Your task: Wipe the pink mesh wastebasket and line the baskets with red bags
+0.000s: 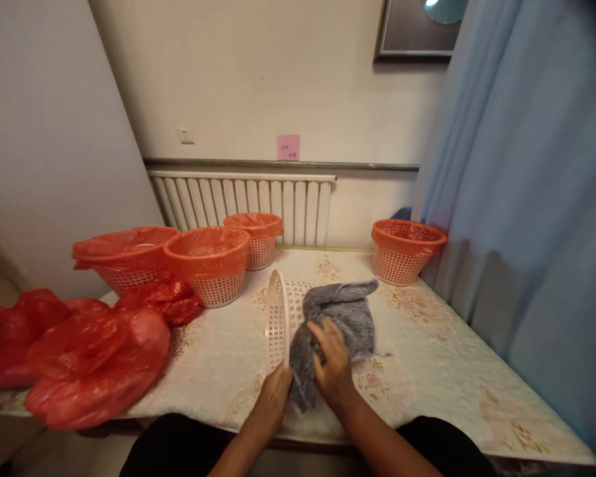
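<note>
A pale pink plastic basket [278,318] lies on its side on the table, its mouth facing left. My left hand [274,396] grips its near rim at the bottom edge, fingers closed. A grey cloth [345,315] is draped over the basket's wall. My right hand [334,361] presses on the cloth with its fingers curled into the fabric.
Three baskets lined with red bags [211,255] stand at the back left, one unlined orange basket [404,250] at the back right. A heap of red plastic bags [84,361] covers the table's left end. A blue curtain [526,199] hangs on the right, a radiator [248,199] behind.
</note>
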### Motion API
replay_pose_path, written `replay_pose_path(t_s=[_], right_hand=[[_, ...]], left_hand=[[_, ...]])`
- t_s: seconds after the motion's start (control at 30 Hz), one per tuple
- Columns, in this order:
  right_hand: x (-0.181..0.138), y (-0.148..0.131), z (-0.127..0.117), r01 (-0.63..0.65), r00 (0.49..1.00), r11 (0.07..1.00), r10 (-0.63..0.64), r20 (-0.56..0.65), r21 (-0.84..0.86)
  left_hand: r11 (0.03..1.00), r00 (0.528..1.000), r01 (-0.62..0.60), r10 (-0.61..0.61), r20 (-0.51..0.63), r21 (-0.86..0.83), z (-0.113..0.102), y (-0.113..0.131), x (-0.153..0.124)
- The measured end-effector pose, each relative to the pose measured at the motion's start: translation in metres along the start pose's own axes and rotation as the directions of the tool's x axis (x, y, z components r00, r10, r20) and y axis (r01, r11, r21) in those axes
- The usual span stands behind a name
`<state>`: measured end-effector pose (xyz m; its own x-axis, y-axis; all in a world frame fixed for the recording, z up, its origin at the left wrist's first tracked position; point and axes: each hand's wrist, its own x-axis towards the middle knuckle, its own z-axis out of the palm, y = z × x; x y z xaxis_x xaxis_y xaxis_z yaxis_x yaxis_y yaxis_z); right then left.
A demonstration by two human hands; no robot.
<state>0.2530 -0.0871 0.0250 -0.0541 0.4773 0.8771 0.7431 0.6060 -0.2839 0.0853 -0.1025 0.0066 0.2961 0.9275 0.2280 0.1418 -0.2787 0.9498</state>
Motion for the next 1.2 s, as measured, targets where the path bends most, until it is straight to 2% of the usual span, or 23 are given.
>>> replay_pose_path(t_s=[0.1, 0.2, 0.3, 0.37, 0.43, 0.53, 0.6, 0.67, 0.73, 0.83, 0.9, 0.97, 1.0, 1.07, 1.13, 1.2], right_hand=[[-0.002, -0.021, 0.004, 0.199, 0.978, 0.978, -0.202, 0.046, 0.067], [0.006, -0.011, 0.003, 0.203, 0.978, 0.979, -0.204, 0.041, 0.027], [0.017, 0.023, -0.003, 0.016, 1.0, 0.999, -0.017, -0.01, -0.044], [0.021, 0.049, -0.011, -0.174, 0.982, 0.982, 0.168, -0.08, -0.069], [0.022, 0.072, -0.02, -0.379, 0.917, 0.923, 0.364, -0.161, -0.074], [0.02, 0.093, -0.031, -0.619, 0.77, 0.784, 0.59, -0.243, -0.056], [0.018, 0.098, -0.033, -0.695, 0.701, 0.718, 0.663, -0.263, -0.042], [0.017, 0.096, -0.03, -0.704, 0.688, 0.709, 0.673, -0.272, -0.03], [0.015, 0.089, -0.024, -0.656, 0.728, 0.754, 0.627, -0.278, -0.016], [0.012, 0.064, -0.013, -0.5, 0.844, 0.866, 0.488, -0.224, -0.001], [0.006, 0.038, -0.006, -0.356, 0.925, 0.934, 0.352, -0.141, -0.002], [0.0, 0.009, 0.0, -0.157, 0.986, 0.988, 0.157, -0.056, -0.008], [-0.004, -0.005, 0.002, -0.048, 0.999, 0.999, 0.048, -0.009, 0.012], [-0.008, -0.025, 0.006, 0.106, 0.993, 0.992, -0.108, 0.039, 0.069], [-0.008, -0.031, 0.008, 0.186, 0.981, 0.979, -0.19, 0.034, 0.084], [-0.003, -0.023, 0.008, 0.199, 0.98, 0.979, -0.2, 0.022, 0.041]], left_hand=[[1.0, 0.998, -0.005, 0.004, -0.065, -0.009, 0.003, 0.008, -0.001], [0.999, 0.995, 0.048, -0.048, -0.089, 0.002, 0.001, 0.014, -0.001], [0.998, 0.996, 0.06, -0.061, -0.062, -0.02, -0.003, 0.017, 0.001], [0.998, 0.999, 0.038, -0.039, -0.022, -0.048, -0.005, 0.016, 0.003], [0.998, 1.0, 0.023, -0.023, 0.002, -0.057, -0.007, 0.011, 0.002], [0.999, 0.999, 0.022, -0.021, 0.03, -0.048, -0.009, 0.0, -0.003], [0.999, 0.998, 0.033, -0.032, 0.056, -0.026, -0.011, -0.007, -0.008], [0.999, 0.996, 0.04, -0.04, 0.085, -0.002, -0.014, -0.011, -0.012], [1.0, 0.995, 0.03, -0.03, 0.095, 0.007, -0.017, -0.011, -0.013], [1.0, 0.998, 0.019, -0.019, 0.059, 0.005, -0.017, -0.008, -0.008], [1.0, 0.999, 0.028, -0.028, 0.034, 0.001, -0.013, -0.005, -0.003], [1.0, 1.0, 0.03, -0.03, 0.005, 0.004, -0.008, -0.004, 0.0], [1.0, 1.0, 0.024, -0.024, -0.017, 0.005, -0.005, -0.003, 0.001], [1.0, 0.998, 0.007, -0.007, -0.06, 0.0, -0.002, 0.0, 0.001], [1.0, 0.996, 0.002, -0.003, -0.088, -0.005, -0.001, 0.004, -0.001], [1.0, 0.994, 0.03, -0.029, -0.102, 0.005, -0.003, 0.01, -0.002]])
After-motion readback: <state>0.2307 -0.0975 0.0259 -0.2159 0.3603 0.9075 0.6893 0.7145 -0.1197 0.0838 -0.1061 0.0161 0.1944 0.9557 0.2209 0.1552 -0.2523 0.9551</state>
